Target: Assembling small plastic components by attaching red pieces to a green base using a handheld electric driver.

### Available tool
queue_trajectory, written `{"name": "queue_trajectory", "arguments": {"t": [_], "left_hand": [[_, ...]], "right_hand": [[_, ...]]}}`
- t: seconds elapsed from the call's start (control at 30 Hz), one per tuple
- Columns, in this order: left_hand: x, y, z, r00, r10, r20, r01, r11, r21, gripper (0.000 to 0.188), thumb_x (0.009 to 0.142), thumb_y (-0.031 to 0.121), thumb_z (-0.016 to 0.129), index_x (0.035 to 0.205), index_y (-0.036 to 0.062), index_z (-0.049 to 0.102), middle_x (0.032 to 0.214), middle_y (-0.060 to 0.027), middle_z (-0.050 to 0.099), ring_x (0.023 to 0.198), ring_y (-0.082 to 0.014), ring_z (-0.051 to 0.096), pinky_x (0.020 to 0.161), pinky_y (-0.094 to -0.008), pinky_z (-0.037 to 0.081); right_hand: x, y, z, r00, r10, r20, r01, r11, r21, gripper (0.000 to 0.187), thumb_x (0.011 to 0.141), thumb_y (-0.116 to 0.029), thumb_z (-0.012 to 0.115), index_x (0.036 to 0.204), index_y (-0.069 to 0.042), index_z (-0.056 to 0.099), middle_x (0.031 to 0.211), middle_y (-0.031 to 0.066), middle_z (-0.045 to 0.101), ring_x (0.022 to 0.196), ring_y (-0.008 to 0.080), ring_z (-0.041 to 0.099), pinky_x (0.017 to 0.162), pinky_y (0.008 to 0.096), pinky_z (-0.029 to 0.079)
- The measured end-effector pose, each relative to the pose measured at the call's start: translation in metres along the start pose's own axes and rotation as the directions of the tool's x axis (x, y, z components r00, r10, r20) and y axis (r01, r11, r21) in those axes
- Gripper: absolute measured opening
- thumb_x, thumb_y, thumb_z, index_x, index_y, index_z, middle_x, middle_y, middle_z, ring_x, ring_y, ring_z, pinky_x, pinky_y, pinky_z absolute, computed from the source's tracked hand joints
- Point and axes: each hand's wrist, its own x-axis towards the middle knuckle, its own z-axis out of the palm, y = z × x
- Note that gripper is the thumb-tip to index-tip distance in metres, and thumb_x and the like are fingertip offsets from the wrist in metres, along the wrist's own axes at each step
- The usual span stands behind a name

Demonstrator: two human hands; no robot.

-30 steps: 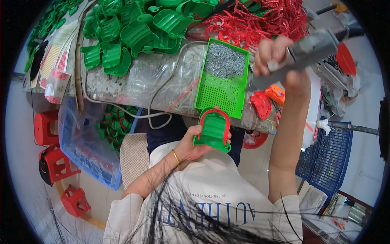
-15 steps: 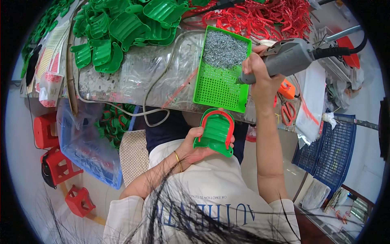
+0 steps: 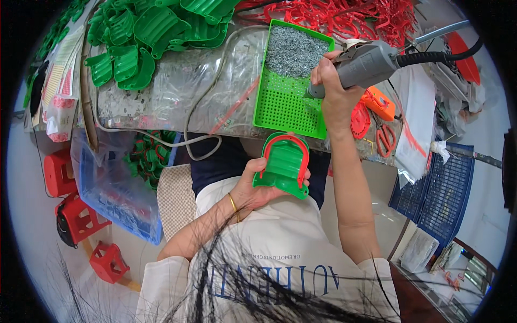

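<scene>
My left hand (image 3: 252, 185) is closed around a green plastic scoop-like piece (image 3: 284, 160), holding it in front of my lap. Along the top and sides of that piece runs a red U-shaped plastic strip (image 3: 302, 152). My right hand (image 3: 338, 94) grips a grey electric screwdriver (image 3: 369, 64), whose tip points left and down over a bright green perforated tray (image 3: 285, 114). Small silvery screws (image 3: 293, 49) are heaped in the far half of the tray. Whether a screw sits on the driver's tip is too small to tell.
Green scoop-like pieces (image 3: 161, 29) pile up at the far left, red plastic strips (image 3: 344, 19) at the far right. Scissors (image 3: 385, 141) and an orange device (image 3: 379, 103) lie on the right. A cable (image 3: 202, 97) crosses the table. A blue crate (image 3: 116, 199) stands lower left.
The screwdriver has shifted slightly left over the tray with my right hand. My left hand still holds the green piece. The whole view has moved a little, showing more red disc beside the orange device.
</scene>
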Motion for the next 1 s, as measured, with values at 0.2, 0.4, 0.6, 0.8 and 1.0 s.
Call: {"name": "queue_trajectory", "arguments": {"t": [0.2, 0.4, 0.6, 0.8, 1.0], "left_hand": [[0.0014, -0.0001, -0.0023, 1.000, 0.011, -0.011, -0.012, 0.999, -0.033, 0.077, 0.079, 0.048, 0.056, 0.136, 0.0018, 0.034, 0.123, -0.0245, 0.049, 0.111, -0.0347, 0.052, 0.100, -0.0471, 0.040], [0.0017, 0.0004, -0.0019, 1.000, 0.012, -0.017, -0.013, 0.998, -0.056, 0.078, 0.078, 0.047, 0.058, 0.135, 0.0012, 0.034, 0.121, -0.0251, 0.050, 0.110, -0.0354, 0.053, 0.099, -0.0470, 0.040], [0.0031, 0.0006, -0.0031, 1.000, 0.017, -0.005, -0.017, 0.999, -0.033, 0.077, 0.077, 0.048, 0.058, 0.133, -0.0006, 0.037, 0.119, -0.0253, 0.052, 0.108, -0.0353, 0.054, 0.098, -0.0466, 0.041], [0.0020, 0.0014, 0.0006, 1.000, 0.015, -0.013, -0.015, 0.999, -0.046, 0.077, 0.077, 0.048, 0.059, 0.132, -0.0009, 0.038, 0.119, -0.0254, 0.052, 0.108, -0.0355, 0.055, 0.098, -0.0474, 0.041], [0.0013, 0.0010, -0.0043, 1.000, 0.010, -0.028, -0.011, 0.998, -0.068, 0.077, 0.077, 0.048, 0.059, 0.132, -0.0016, 0.038, 0.120, -0.0254, 0.052, 0.109, -0.0356, 0.054, 0.098, -0.0479, 0.041]], "right_hand": [[-0.0015, 0.0044, -0.0020, 1.000, 0.003, 0.008, -0.002, 1.000, -0.019, 0.012, 0.083, 0.003, 0.058, 0.093, 0.001, 0.051, 0.069, 0.0050, 0.051, 0.056, 0.0128, 0.050, 0.053, 0.0279, 0.043], [-0.0029, 0.0038, -0.0006, 1.000, -0.010, 0.016, 0.010, 0.999, -0.045, 0.012, 0.083, 0.002, 0.058, 0.093, 0.001, 0.051, 0.068, 0.0053, 0.051, 0.056, 0.0132, 0.050, 0.054, 0.0275, 0.043], [-0.0008, 0.0061, -0.0003, 0.999, -0.022, 0.023, 0.023, 0.998, -0.052, 0.011, 0.084, 0.002, 0.058, 0.092, 0.001, 0.051, 0.068, 0.0054, 0.052, 0.056, 0.0131, 0.050, 0.054, 0.0274, 0.043], [-0.0007, 0.0020, 0.0010, 1.000, 0.002, 0.031, 0.001, 0.994, -0.110, 0.011, 0.083, 0.003, 0.057, 0.092, 0.001, 0.051, 0.067, 0.0045, 0.051, 0.056, 0.0130, 0.049, 0.054, 0.0273, 0.043], [-0.0018, 0.0046, 0.0013, 0.999, 0.008, 0.042, -0.005, 0.998, -0.069, 0.011, 0.084, 0.003, 0.058, 0.093, 0.001, 0.051, 0.067, 0.0037, 0.050, 0.055, 0.0127, 0.049, 0.054, 0.0273, 0.042]]}}
